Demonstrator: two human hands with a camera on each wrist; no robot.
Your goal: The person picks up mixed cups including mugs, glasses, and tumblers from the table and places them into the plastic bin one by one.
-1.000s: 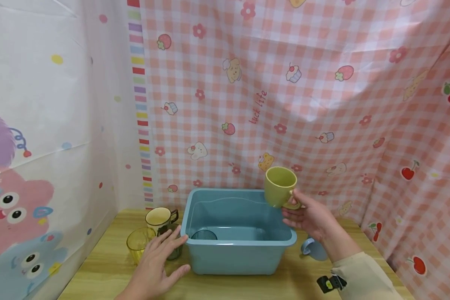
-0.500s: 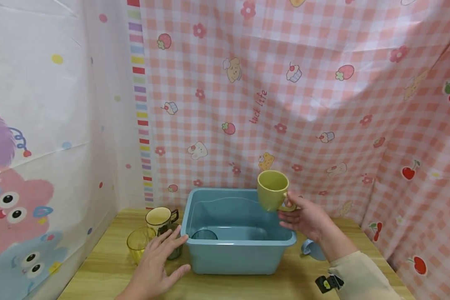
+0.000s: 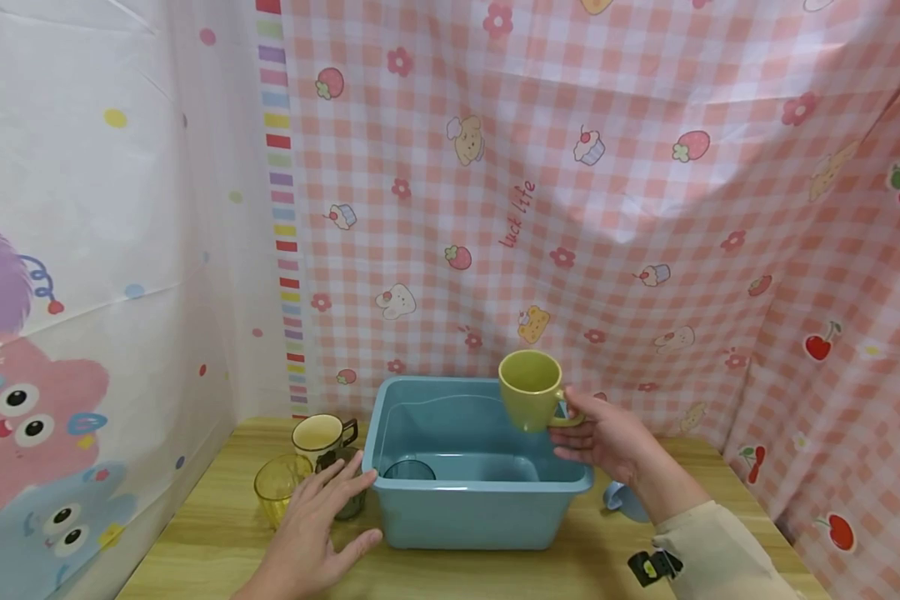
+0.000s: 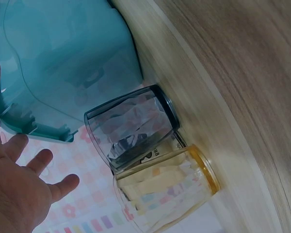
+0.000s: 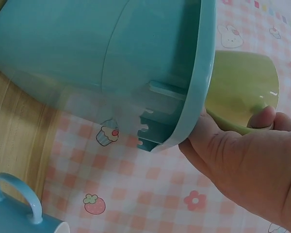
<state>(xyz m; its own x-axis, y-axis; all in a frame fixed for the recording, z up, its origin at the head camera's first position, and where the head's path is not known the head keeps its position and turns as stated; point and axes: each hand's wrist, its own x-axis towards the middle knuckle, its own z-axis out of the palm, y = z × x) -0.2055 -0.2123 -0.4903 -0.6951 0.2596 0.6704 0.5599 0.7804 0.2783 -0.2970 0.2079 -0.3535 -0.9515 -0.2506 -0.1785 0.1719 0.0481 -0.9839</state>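
A yellow-green mug hangs over the right part of the blue plastic tub, its mouth upward. My right hand grips it by the handle, which shows at the thumb in the right wrist view. My left hand lies with fingers spread at the tub's left rim. Below and beside that hand stand a dark clear glass and a yellow clear glass. Inside the tub, at its front left, the rim of a dark glass shows; the rest is hidden by the wall.
A cream-coloured cup with a dark handle stands behind the glasses on the wooden table. Right of the tub lies a blue mug, partly hidden by my right arm in the head view. Patterned cloth hangs behind the table.
My right hand has carried the yellow-green mug left and slightly down, farther over the tub. My left hand has stayed at the rim.
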